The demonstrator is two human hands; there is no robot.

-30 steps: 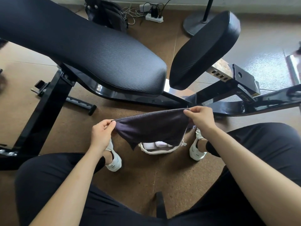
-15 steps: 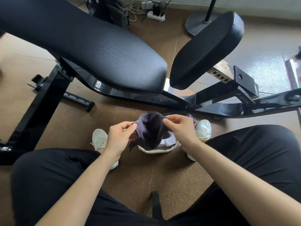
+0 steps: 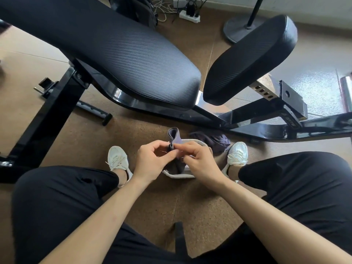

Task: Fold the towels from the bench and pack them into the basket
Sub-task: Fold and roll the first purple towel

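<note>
A small dark purple towel [image 3: 174,138] is folded in half, its fold loop standing up between my hands. My left hand [image 3: 152,161] and my right hand [image 3: 200,161] meet at its edges and both pinch it, directly over a white-rimmed basket [image 3: 179,175] on the floor between my feet. Most of the basket is hidden under my hands. A second dark towel [image 3: 215,140] lies crumpled on the floor just behind the basket, on its right. The black padded bench [image 3: 118,52] stretches across the upper view with nothing on its pads.
My white shoes [image 3: 118,159] flank the basket, and my knees in black trousers fill the lower corners. The bench's black steel frame [image 3: 266,128] runs along the floor behind the basket. A fan base [image 3: 240,29] and a power strip [image 3: 188,16] stand at the back.
The towel was stretched flat between my hands. Both hands have come together, folding it in half, and have dropped closer to the basket.
</note>
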